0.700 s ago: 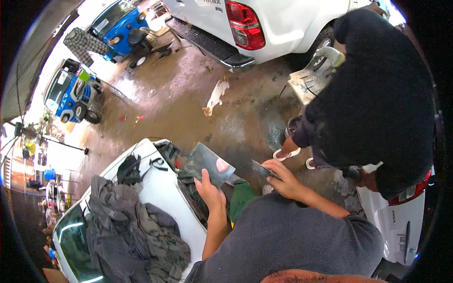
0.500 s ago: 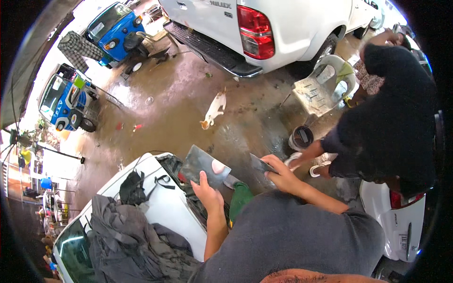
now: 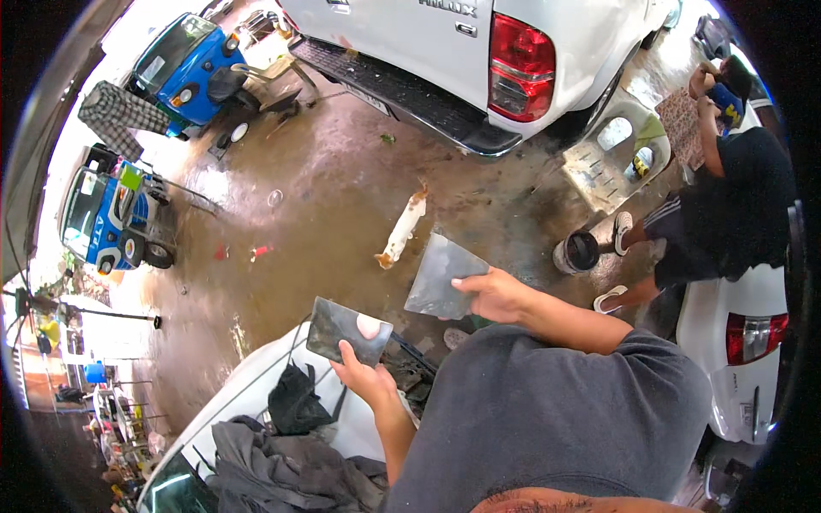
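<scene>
My left hand (image 3: 368, 380) grips a flat grey rectangular plate (image 3: 329, 329) by its near edge, thumb on top. On that plate sits a small smooth pinkish-white dollop of paste (image 3: 369, 326). My right hand (image 3: 496, 295) holds a second flat grey plate (image 3: 439, 275), thumb pressed on its face and fingers hidden beneath. This one is smeared and tilted face-up, slightly farther away than the first. A narrow gap separates the two plates.
A white car (image 3: 282, 346) with dark cloth (image 3: 282, 466) on it is at lower left. Ahead are a white pickup (image 3: 581, 60) and a cat (image 3: 404, 227) on wet ground. To the right are a bucket (image 3: 577, 252), a plastic chair (image 3: 590, 175) and a person in black (image 3: 753, 205).
My right hand has swung its plate from nearly edge-on to face-up and brought it closer to the left plate. The person at right has straightened up, away from the bucket.
</scene>
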The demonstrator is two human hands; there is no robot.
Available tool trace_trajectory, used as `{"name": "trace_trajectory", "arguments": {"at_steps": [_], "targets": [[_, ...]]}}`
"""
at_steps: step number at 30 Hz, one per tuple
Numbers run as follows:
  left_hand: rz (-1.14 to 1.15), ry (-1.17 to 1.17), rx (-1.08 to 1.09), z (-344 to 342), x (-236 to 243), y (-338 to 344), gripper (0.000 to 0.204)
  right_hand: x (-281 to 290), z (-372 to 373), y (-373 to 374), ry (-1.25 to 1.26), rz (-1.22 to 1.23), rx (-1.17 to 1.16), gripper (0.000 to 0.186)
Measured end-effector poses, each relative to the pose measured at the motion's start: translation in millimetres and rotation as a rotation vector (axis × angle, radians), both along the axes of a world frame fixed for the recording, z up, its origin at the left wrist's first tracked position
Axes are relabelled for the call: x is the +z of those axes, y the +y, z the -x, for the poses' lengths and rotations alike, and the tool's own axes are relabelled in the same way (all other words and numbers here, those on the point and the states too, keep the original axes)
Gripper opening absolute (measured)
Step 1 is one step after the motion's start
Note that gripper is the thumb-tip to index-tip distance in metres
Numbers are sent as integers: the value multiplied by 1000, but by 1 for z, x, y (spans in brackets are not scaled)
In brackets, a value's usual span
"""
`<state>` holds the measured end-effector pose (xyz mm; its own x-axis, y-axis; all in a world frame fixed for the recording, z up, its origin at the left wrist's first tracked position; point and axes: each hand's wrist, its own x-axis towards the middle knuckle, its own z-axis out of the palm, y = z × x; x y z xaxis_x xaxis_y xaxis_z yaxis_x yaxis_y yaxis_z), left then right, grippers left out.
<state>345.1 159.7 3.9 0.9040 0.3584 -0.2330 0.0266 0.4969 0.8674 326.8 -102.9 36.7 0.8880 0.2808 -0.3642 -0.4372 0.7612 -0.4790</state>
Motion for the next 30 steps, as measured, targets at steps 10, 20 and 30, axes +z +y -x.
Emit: {"name": "trace_trajectory", "arguments": {"at_steps": [10, 20, 30], "targets": [[-57, 41, 34, -139, -2, -13, 47, -18, -156, -16, -35, -300, 157, 50], [-135, 14, 79, -323, 37, -61, 54, 7, -296, -108, -121, -456, 46, 98], [-75, 29, -26, -415, 35, -132, 52, 16, -353, -175, -340, -509, -161, 86]]}}
